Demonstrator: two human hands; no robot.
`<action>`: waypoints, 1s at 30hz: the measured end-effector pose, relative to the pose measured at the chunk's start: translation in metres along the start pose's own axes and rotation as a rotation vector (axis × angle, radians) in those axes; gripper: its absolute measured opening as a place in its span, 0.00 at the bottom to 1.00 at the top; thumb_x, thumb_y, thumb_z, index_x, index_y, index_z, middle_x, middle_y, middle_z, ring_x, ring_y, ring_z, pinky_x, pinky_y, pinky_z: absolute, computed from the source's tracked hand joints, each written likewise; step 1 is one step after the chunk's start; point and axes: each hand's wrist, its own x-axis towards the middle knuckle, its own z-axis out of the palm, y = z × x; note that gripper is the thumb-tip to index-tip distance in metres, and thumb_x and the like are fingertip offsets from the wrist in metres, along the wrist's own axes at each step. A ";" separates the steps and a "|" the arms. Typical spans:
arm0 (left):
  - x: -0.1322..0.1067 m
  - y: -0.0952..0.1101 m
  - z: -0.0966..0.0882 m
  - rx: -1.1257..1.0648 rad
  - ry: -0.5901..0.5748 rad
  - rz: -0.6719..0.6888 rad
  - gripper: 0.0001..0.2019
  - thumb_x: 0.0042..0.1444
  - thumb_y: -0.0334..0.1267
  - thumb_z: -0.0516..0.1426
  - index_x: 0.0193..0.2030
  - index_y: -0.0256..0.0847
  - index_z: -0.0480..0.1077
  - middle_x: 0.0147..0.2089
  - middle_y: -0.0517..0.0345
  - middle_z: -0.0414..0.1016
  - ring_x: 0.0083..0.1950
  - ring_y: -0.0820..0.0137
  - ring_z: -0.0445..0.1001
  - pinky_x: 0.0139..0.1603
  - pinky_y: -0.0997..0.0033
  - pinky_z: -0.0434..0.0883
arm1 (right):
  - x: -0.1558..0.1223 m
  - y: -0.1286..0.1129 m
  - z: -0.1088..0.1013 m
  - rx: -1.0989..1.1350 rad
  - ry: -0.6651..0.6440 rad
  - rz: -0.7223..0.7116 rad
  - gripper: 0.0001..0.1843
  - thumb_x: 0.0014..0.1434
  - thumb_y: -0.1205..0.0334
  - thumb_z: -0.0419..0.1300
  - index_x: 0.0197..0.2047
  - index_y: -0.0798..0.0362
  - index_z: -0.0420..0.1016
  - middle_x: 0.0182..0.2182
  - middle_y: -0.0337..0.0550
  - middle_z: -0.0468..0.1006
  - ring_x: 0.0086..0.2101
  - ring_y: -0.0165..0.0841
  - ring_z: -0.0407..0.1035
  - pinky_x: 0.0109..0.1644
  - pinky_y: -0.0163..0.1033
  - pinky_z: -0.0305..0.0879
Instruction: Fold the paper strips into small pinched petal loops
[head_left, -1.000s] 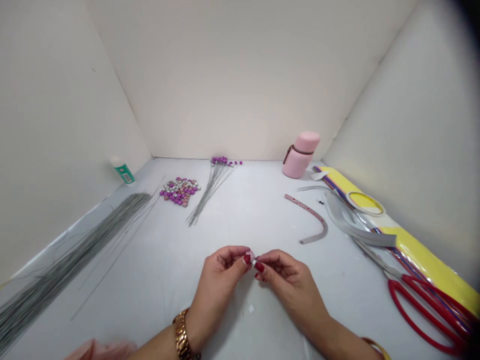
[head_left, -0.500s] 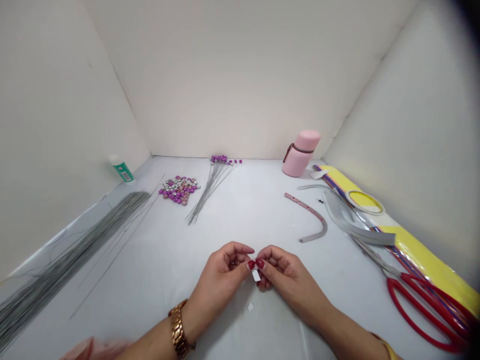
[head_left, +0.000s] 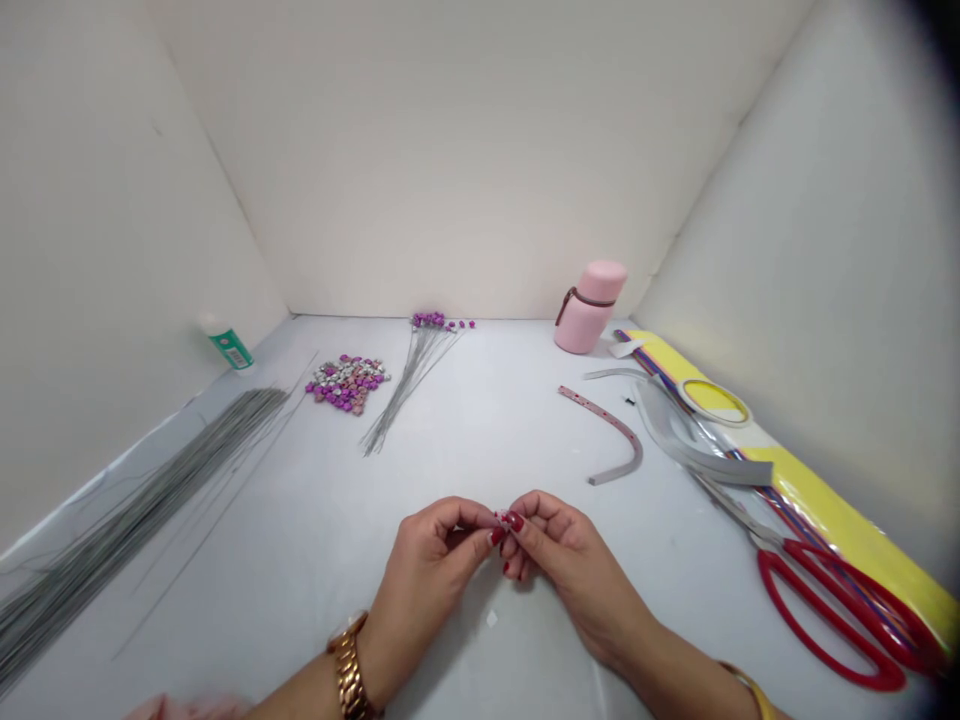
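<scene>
My left hand and my right hand meet low in the middle of the view, thumbs and forefingers pinching one small piece of pink-and-white patterned paper. Fingertips cover most of it, so its exact shape is hidden. Just below them, a tiny white scrap lies on the table. Beyond my right hand rests a curved patterned paper strip, pink on one stretch and grey on the other. Small purple, silver and pink folded paper stars are heaped to the far left.
Thin wires lie in a bundle at left; purple-topped wires stretch behind. A pink flask stands at the back. Red-handled scissors, a tape roll and yellow sheets line the right. A green-white tube sits at left.
The white paper end that hung below my fingertips no longer shows, and the patterned side now shows between them. The whole scene has shifted slightly left as the camera turned.
</scene>
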 end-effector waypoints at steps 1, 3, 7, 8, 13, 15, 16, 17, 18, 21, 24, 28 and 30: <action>0.000 0.001 0.000 -0.021 -0.003 -0.012 0.03 0.50 0.30 0.57 0.29 0.36 0.72 0.28 0.55 0.76 0.31 0.68 0.73 0.35 0.71 0.68 | 0.000 0.000 0.000 0.001 0.002 -0.005 0.10 0.55 0.58 0.58 0.30 0.56 0.67 0.22 0.37 0.73 0.21 0.24 0.64 0.26 0.30 0.57; -0.001 0.002 0.001 -0.081 -0.015 -0.046 0.03 0.50 0.31 0.57 0.29 0.35 0.72 0.28 0.55 0.76 0.31 0.70 0.72 0.35 0.71 0.68 | -0.001 0.001 0.001 0.005 0.008 -0.019 0.09 0.55 0.58 0.58 0.30 0.56 0.68 0.22 0.38 0.73 0.22 0.24 0.64 0.26 0.30 0.57; -0.001 0.001 0.004 -0.168 0.017 -0.105 0.05 0.51 0.34 0.57 0.29 0.34 0.70 0.28 0.53 0.76 0.31 0.70 0.71 0.35 0.71 0.66 | -0.001 0.002 0.002 0.007 0.032 -0.035 0.09 0.55 0.59 0.58 0.30 0.56 0.68 0.23 0.39 0.74 0.23 0.26 0.65 0.27 0.31 0.58; 0.000 0.000 0.005 -0.181 0.030 -0.117 0.05 0.51 0.34 0.58 0.28 0.34 0.69 0.28 0.53 0.76 0.31 0.70 0.71 0.35 0.71 0.66 | -0.001 0.002 0.002 0.007 0.038 -0.036 0.09 0.55 0.59 0.58 0.29 0.56 0.68 0.23 0.39 0.74 0.23 0.26 0.65 0.28 0.31 0.58; -0.001 -0.003 0.006 -0.165 0.074 -0.166 0.05 0.50 0.34 0.58 0.27 0.34 0.68 0.27 0.52 0.75 0.30 0.70 0.70 0.33 0.71 0.65 | 0.001 0.005 0.001 0.016 0.050 -0.050 0.08 0.55 0.60 0.58 0.29 0.56 0.69 0.23 0.39 0.74 0.23 0.25 0.66 0.27 0.30 0.59; -0.001 -0.003 0.007 -0.142 0.082 -0.172 0.05 0.49 0.34 0.58 0.27 0.34 0.68 0.27 0.52 0.75 0.30 0.70 0.70 0.34 0.70 0.65 | 0.001 0.005 0.001 0.024 0.048 -0.059 0.07 0.55 0.61 0.59 0.30 0.56 0.69 0.23 0.39 0.75 0.23 0.25 0.66 0.27 0.30 0.59; -0.002 -0.002 0.007 -0.132 0.086 -0.175 0.05 0.49 0.34 0.58 0.27 0.34 0.68 0.27 0.52 0.75 0.30 0.70 0.70 0.34 0.70 0.65 | 0.001 0.006 0.001 0.026 0.046 -0.060 0.07 0.55 0.61 0.59 0.30 0.56 0.69 0.23 0.39 0.75 0.24 0.25 0.66 0.27 0.30 0.59; -0.002 -0.002 0.007 -0.124 0.088 -0.177 0.05 0.49 0.34 0.58 0.27 0.34 0.68 0.27 0.51 0.75 0.30 0.70 0.70 0.33 0.70 0.65 | 0.001 0.006 0.001 0.026 0.046 -0.062 0.07 0.55 0.61 0.59 0.30 0.56 0.69 0.23 0.39 0.75 0.24 0.25 0.66 0.28 0.30 0.59; -0.002 -0.002 0.007 -0.117 0.091 -0.178 0.05 0.49 0.34 0.58 0.27 0.34 0.68 0.27 0.51 0.75 0.30 0.70 0.70 0.33 0.70 0.65 | 0.000 0.006 0.001 0.024 0.048 -0.063 0.07 0.55 0.61 0.59 0.30 0.56 0.69 0.23 0.39 0.75 0.24 0.25 0.66 0.28 0.30 0.59; -0.002 -0.001 0.007 -0.085 0.115 -0.187 0.05 0.48 0.34 0.57 0.26 0.34 0.68 0.27 0.51 0.75 0.30 0.69 0.70 0.33 0.70 0.65 | -0.001 0.006 0.001 0.004 0.054 -0.070 0.08 0.55 0.61 0.59 0.30 0.56 0.69 0.23 0.39 0.75 0.24 0.25 0.66 0.28 0.30 0.59; -0.001 -0.001 0.007 -0.072 0.127 -0.193 0.05 0.48 0.34 0.57 0.26 0.34 0.68 0.27 0.51 0.75 0.30 0.69 0.71 0.33 0.70 0.65 | -0.001 0.007 0.001 -0.010 0.051 -0.080 0.07 0.55 0.61 0.59 0.30 0.56 0.69 0.24 0.40 0.75 0.25 0.26 0.67 0.28 0.30 0.60; -0.001 -0.002 0.008 -0.097 0.126 -0.196 0.05 0.47 0.34 0.57 0.25 0.34 0.68 0.26 0.51 0.75 0.30 0.68 0.72 0.33 0.70 0.65 | 0.000 0.006 0.001 -0.023 0.039 -0.080 0.06 0.55 0.61 0.58 0.31 0.56 0.69 0.24 0.39 0.75 0.25 0.25 0.67 0.29 0.30 0.60; -0.001 -0.001 0.008 -0.097 0.129 -0.197 0.05 0.46 0.34 0.57 0.25 0.34 0.68 0.26 0.51 0.76 0.30 0.68 0.72 0.33 0.70 0.66 | 0.000 0.006 0.002 -0.025 0.038 -0.081 0.06 0.55 0.62 0.58 0.30 0.56 0.69 0.24 0.39 0.75 0.25 0.25 0.67 0.29 0.30 0.60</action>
